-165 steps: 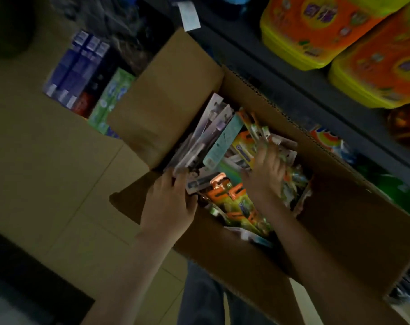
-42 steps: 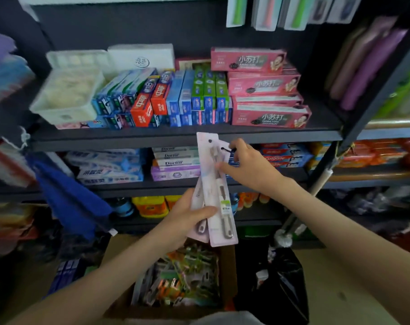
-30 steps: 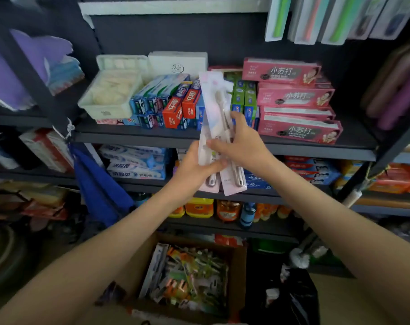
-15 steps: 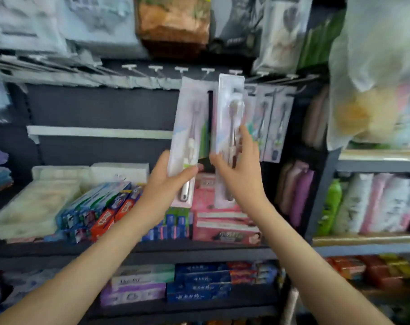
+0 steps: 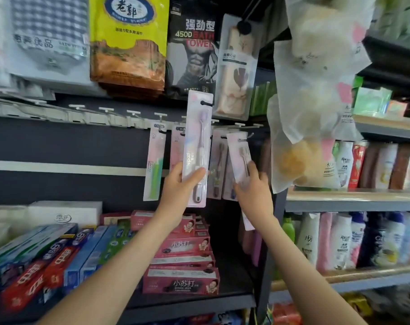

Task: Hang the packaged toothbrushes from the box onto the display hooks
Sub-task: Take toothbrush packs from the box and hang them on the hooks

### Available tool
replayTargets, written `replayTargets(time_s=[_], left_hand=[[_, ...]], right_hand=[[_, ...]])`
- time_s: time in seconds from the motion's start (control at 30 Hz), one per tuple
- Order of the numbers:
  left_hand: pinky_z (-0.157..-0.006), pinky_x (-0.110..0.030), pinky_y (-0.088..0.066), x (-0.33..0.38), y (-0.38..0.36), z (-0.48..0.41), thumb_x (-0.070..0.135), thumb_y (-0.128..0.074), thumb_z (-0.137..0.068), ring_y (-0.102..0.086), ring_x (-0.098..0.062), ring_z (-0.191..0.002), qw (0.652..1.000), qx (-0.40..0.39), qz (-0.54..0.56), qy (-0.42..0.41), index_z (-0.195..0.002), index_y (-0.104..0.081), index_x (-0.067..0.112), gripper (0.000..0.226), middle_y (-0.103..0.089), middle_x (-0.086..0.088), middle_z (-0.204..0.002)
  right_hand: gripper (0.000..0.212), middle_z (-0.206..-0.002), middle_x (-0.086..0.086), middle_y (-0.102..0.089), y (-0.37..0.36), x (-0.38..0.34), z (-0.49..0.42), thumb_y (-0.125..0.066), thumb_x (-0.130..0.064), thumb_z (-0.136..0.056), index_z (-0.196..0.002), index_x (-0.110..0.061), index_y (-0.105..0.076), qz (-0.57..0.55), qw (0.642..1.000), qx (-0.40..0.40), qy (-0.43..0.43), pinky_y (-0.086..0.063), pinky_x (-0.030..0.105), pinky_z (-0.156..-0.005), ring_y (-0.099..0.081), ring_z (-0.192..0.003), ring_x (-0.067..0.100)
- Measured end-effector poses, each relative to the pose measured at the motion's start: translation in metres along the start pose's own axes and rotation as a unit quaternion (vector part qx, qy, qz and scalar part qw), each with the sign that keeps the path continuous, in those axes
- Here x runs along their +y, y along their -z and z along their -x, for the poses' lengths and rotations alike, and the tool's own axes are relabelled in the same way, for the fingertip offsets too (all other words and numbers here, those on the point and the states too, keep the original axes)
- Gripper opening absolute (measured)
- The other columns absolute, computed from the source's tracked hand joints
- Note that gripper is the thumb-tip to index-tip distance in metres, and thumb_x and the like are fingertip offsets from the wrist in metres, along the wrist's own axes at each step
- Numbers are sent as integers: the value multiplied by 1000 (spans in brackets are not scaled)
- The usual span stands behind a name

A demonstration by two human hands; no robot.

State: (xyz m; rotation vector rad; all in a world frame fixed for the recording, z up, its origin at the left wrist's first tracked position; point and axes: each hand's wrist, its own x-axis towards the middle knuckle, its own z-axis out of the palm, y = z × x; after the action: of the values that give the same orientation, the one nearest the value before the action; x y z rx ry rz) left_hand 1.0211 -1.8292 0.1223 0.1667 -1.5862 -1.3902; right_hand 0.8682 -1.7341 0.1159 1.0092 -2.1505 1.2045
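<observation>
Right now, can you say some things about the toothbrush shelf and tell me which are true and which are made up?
1. The left hand grips the left pack and the right hand grips the right pack. True.
2. The left pack is held lower than the right pack. False: it is held higher.
3. A green toothbrush pack hangs on a hook. True.
4. Every hook has something on it. False: several bare hooks stick out to the left.
</observation>
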Motion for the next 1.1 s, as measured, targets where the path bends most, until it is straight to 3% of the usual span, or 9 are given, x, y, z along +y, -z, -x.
replayTargets(time_s=[0.13,0.27,0.47,0.67,0.8,0.9,1.0,1.1], left_hand=[[-74,-14,-49,-7,-5,-11,19,-67,-89,-67,-1,-88,1000,-2,6,22,-100,-64,25,13,-73,13,-92],[-92,-29,-50,-9,-7,-19,22,-69,-87,-66,-10,-100,1000,6,1,30,-108,-65,20,21,-72,5,-104],[-101,-34,-46,-14,-1,-30,31,-70,-85,-61,-10,-112,1000,12,0,19,-125,-58,18,44,-67,5,-119],[-66,-4,-46,-20,1,-39,19,-65,-90,-64,8,-86,1000,20,-5,7,-116,-60,16,27,-69,9,-103],[-90,-17,-49,-25,1,-42,25,-66,-89,-62,3,-100,1000,22,-12,6,-126,-56,15,39,-67,9,-113],[-89,-15,-49,-27,1,-44,24,-66,-90,-62,8,-96,1000,16,-6,1,-119,-59,21,30,-68,17,-105],[-101,-31,-46,-27,1,-48,29,-66,-89,-61,-7,-108,1000,20,-19,-5,-127,-56,14,43,-66,6,-117],[-104,-37,-45,-25,4,-52,34,-69,-86,-60,-11,-112,1000,24,-10,-11,-131,-54,14,52,-64,3,-122]], right_hand=[[72,-129,16,-39,-12,2,-18,-57,-25,-93,-151,-20,-16,20,1000,8,1,-51,45,-80,-53,-105,36],[72,-131,16,-36,-25,4,-35,-54,-24,-94,-152,-22,-10,30,999,21,-13,-51,43,-73,-52,-106,37],[72,-131,14,-36,-44,15,-31,-49,-17,-95,-152,-23,-6,29,999,28,-19,-45,37,-62,-48,-110,34],[74,-127,15,-39,-51,17,-31,-47,-10,-93,-153,-25,-7,19,997,72,-23,-50,52,-79,-47,-107,35],[75,-125,15,-41,-54,21,-34,-50,-13,-93,-152,-28,-7,18,996,86,-31,-47,52,-87,-49,-103,36],[75,-125,15,-42,-57,21,-32,-52,-12,-93,-153,-27,-9,25,995,92,-28,-43,50,-94,-48,-106,37],[77,-124,15,-43,-57,22,-33,-54,-12,-93,-153,-27,-9,24,994,103,-30,-42,50,-96,-49,-105,36],[78,-122,14,-41,-57,25,-27,-54,-12,-91,-153,-27,-10,36,996,79,2,-44,49,-91,-49,-102,34]])
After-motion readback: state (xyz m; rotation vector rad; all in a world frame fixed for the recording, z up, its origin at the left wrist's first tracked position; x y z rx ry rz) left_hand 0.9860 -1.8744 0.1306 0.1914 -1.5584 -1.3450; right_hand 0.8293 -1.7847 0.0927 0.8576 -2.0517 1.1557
